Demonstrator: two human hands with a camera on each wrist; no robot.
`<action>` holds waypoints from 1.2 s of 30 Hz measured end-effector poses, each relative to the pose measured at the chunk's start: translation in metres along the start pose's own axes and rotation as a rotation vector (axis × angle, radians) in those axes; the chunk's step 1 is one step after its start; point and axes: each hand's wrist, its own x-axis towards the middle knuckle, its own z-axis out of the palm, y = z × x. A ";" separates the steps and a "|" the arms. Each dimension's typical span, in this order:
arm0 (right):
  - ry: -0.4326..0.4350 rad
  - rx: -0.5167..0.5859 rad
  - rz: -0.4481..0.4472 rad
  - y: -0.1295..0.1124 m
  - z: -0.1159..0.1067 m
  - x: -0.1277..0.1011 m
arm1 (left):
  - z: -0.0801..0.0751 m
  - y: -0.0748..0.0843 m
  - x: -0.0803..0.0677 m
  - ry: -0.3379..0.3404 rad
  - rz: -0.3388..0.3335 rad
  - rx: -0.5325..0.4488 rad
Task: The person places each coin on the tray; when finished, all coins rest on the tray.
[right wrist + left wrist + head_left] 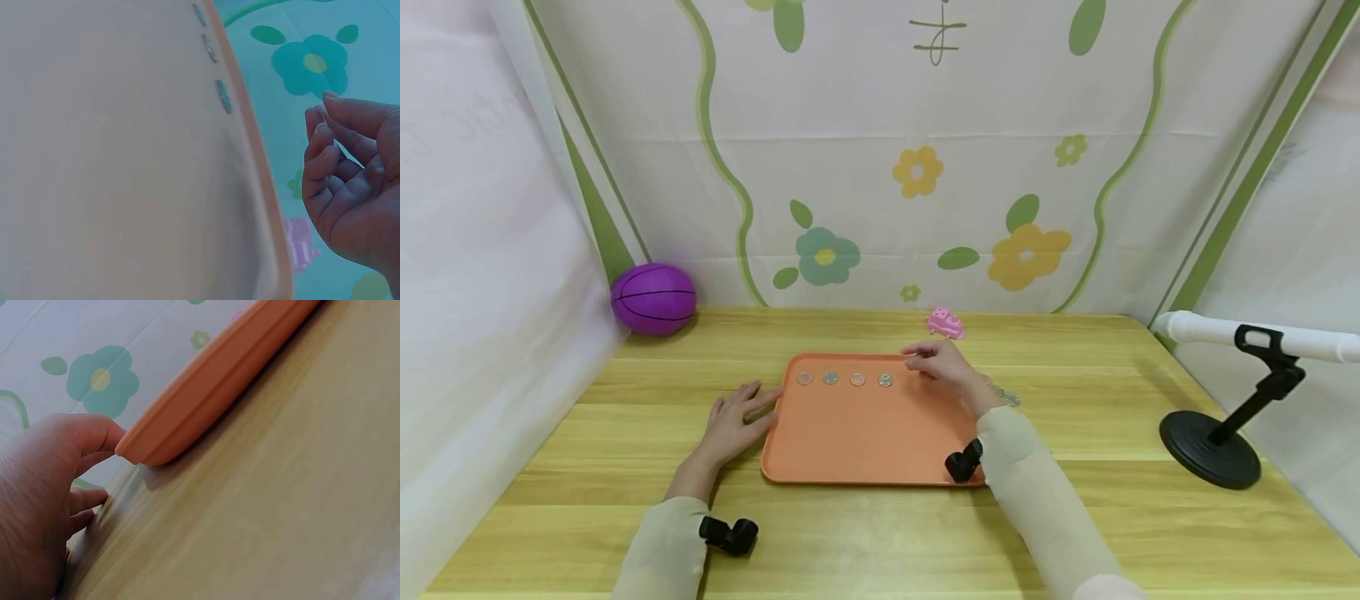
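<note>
Left hand (pixel 735 421): lying palm down, fingers extending straight and slightly spread toward 1 o'clock; forearm in a pale sleeve running back toward 7 o'clock.

Right hand (pixel 942 364): hovering raised, fingers (pixel 322 164) curling loosely inward with tips pointing toward 9 o'clock, gripping nothing visible; forearm in a pale sleeve trailing back toward 5 o'clock.

Both wrists wearing small black cameras.

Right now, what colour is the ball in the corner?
The ball is purple with thin dark lines, best seen in the head view.
</note>
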 end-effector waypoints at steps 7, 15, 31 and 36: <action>0.038 -0.044 -0.035 -0.002 -0.036 -0.018 | 0.000 0.001 0.000 0.000 -0.002 -0.002; 0.080 -0.089 -0.032 0.012 -0.076 -0.037 | 0.000 -0.001 -0.001 -0.001 -0.002 -0.008; 0.121 -0.166 -0.005 0.050 -0.121 -0.072 | 0.000 0.000 -0.001 0.005 0.002 -0.009; 0.113 -0.159 0.027 0.061 -0.127 -0.077 | 0.000 -0.001 0.000 0.003 0.000 -0.003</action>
